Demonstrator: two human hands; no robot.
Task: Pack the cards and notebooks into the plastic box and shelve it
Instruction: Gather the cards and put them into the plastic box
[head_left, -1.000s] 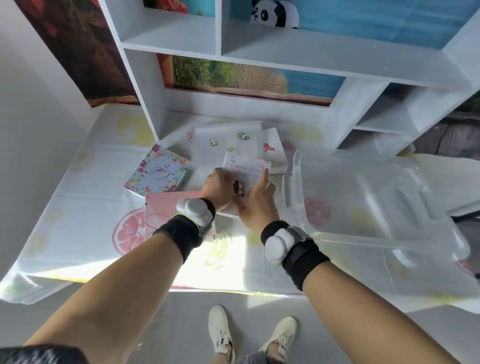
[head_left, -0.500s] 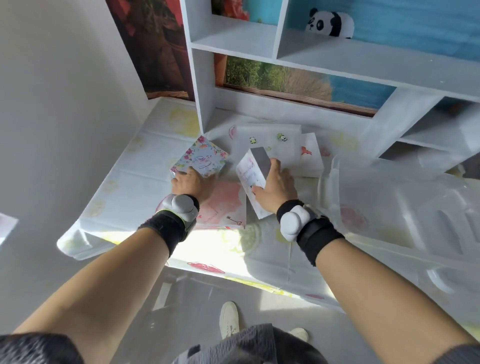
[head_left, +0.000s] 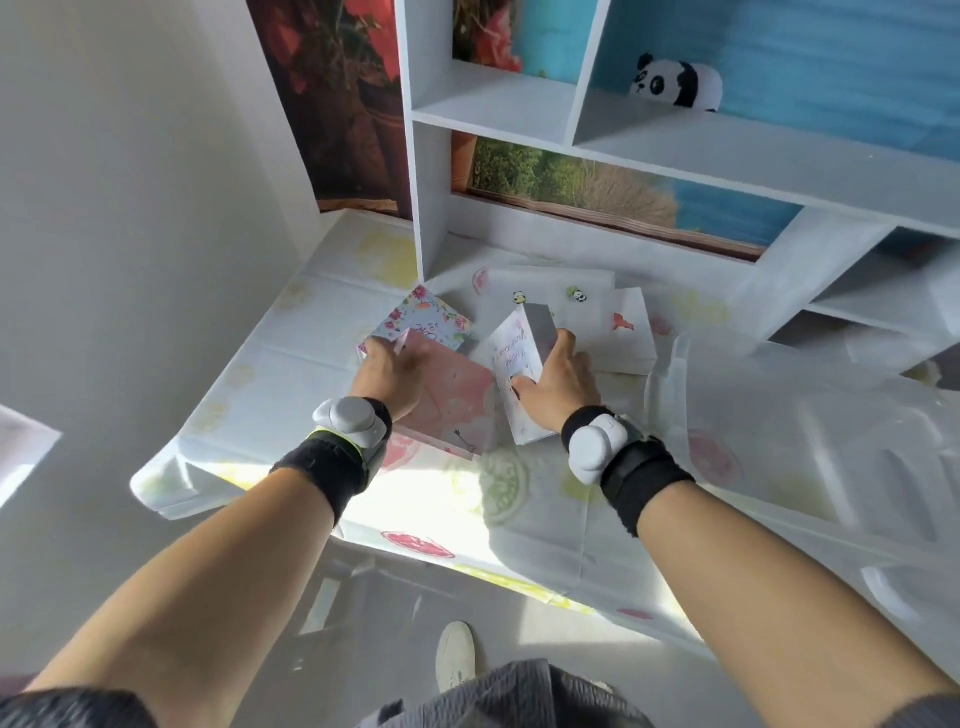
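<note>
My right hand (head_left: 558, 376) grips a stack of white cards (head_left: 511, 358) tilted up on its long edge on the table. Over at the left, my left hand (head_left: 389, 379) is closed on the top edge of a pink notebook (head_left: 457, 400), lifting that edge. Behind it lies a floral notebook (head_left: 426, 319). Further back lie a white card with small panda stickers (head_left: 550, 296) and a white card with a red bird (head_left: 626, 332). The clear plastic box (head_left: 810, 431) stands to the right of my right hand.
A white shelf unit (head_left: 675, 161) rises at the back of the table, with a panda plush (head_left: 675, 85) in an upper cell. The table carries a fruit-print cloth (head_left: 498, 483). A wall stands to the left; the floor and my shoes show below.
My left hand left the card stack, moved left and took the pink notebook's edge. My right hand tipped the cards up onto their edge. The view swung left.
</note>
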